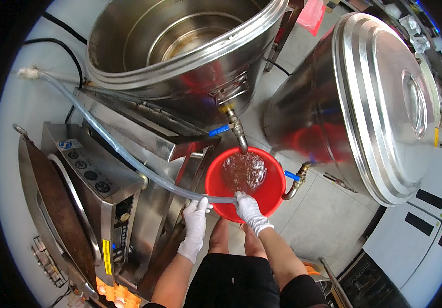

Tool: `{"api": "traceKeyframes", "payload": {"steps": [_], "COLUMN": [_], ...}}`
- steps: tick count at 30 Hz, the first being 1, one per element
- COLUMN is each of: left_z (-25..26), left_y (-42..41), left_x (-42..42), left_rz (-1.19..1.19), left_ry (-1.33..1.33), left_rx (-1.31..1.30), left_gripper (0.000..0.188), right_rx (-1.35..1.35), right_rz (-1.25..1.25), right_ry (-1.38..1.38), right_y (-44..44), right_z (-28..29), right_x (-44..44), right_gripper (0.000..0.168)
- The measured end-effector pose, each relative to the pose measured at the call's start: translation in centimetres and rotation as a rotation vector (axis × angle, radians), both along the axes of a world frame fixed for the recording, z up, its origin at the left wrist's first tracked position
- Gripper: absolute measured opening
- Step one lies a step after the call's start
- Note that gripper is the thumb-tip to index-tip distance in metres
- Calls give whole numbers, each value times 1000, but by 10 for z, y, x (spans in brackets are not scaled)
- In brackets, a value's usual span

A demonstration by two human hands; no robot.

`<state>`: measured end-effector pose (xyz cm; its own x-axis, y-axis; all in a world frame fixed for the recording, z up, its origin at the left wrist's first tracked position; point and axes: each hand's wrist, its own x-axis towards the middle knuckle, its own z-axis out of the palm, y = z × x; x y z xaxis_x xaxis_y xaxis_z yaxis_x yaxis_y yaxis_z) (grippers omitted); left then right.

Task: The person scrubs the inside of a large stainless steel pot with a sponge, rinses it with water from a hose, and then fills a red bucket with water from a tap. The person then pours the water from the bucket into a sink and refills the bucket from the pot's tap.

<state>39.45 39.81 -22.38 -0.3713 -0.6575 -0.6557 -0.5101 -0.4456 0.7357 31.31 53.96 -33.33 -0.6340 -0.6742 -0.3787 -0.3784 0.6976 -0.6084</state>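
A clear plastic hose [128,158] runs from a wall fitting [28,73] down to a red plastic bucket [276,196]. Gloved in white, my right hand [249,209] grips the hose near its end, over the bucket. My left hand [196,221], also gloved, holds the hose just outside the bucket's left rim. Churning water [246,169] lies in the bucket. Directly above it is the spout of a metal ball valve [237,127] with a blue lever [220,130]. That valve comes out of a large lidless stainless-steel barrel [190,86]. My right fingers hide the hose's mouth.
Right of the bucket stands a second steel barrel [305,115] with a lid [390,96]; its blue-levered valve [300,179] sits close to the bucket. At left are a steel cooker [94,165], a large wok [55,215] and an orange egg tray [109,290]. White cabinets [405,246] stand at right.
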Motion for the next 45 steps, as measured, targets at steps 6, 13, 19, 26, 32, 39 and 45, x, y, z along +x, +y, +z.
{"api": "traceKeyframes", "payload": {"steps": [6, 13, 19, 26, 32, 39, 45], "left_z": [-3, -1, -4, -3, -6, -5, -4], "left_y": [4, 1, -2, -1, -1, -1, 0], "left_x": [0, 2, 10, 7, 8, 8, 10], "left_rz": [-12, -2, -24, -5, 0, -11, -16], "left_ry": [34, 8, 9, 21, 24, 18, 10], "left_rx": [2, -20, -1, -12, -1, -2, -4], "left_gripper": [19, 18, 16, 17, 17, 16, 17], "right_rx": [-48, 26, -34, 1, -4, 40, 40], "right_rz": [26, -13, -4, 3, -21, -26, -37], "right_ry": [108, 22, 89, 56, 9, -100, -137], "right_y": [8, 4, 4, 4, 4, 3, 4], "right_z": [4, 4, 4, 6, 3, 7, 11], "right_x": [-4, 7, 12, 11, 13, 17, 28], "right_gripper": [17, 22, 16, 16, 16, 17, 19]}}
